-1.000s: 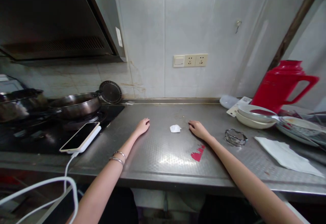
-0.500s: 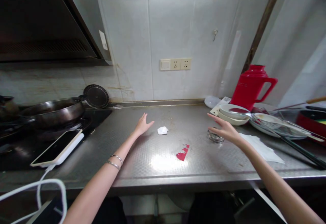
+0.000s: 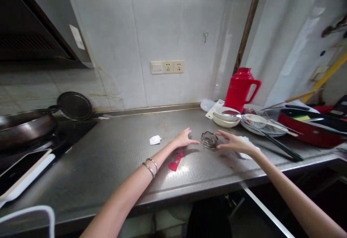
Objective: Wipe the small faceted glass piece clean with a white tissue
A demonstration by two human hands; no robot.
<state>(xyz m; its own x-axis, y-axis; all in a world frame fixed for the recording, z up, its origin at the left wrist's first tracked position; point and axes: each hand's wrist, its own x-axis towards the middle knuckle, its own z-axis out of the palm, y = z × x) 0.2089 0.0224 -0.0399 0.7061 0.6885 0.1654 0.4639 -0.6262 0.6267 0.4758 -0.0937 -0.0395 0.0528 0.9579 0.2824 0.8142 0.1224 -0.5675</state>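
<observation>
On the steel countertop (image 3: pixel 116 158) lies a small pile of dark, shiny metal rings (image 3: pixel 209 139), which may be bangles or a wire coil; I cannot tell. My left hand (image 3: pixel 184 139) hovers just left of it, thumb and fingers spread, a small gap between them. On the other side my right hand (image 3: pixel 230 142) curves around the pile, fingers apart; whether the fingertips touch it is unclear. A torn red scrap (image 3: pixel 175 162) lies below my left hand. Farther left is a crumpled white piece of paper (image 3: pixel 155 139).
Stacked bowls (image 3: pixel 226 117), plates (image 3: pixel 268 131) with utensils, and a red thermos (image 3: pixel 240 90) crowd the right side. A white paper sheet (image 3: pixel 247 155) lies under my right wrist. Left are a pan (image 3: pixel 27 126) on the stove and a phone (image 3: pixel 21 171) with a white cable.
The view has turned right. My left hand has moved right across the counter, past the white paper, to beside the metal rings. My right hand has shifted to their right side.
</observation>
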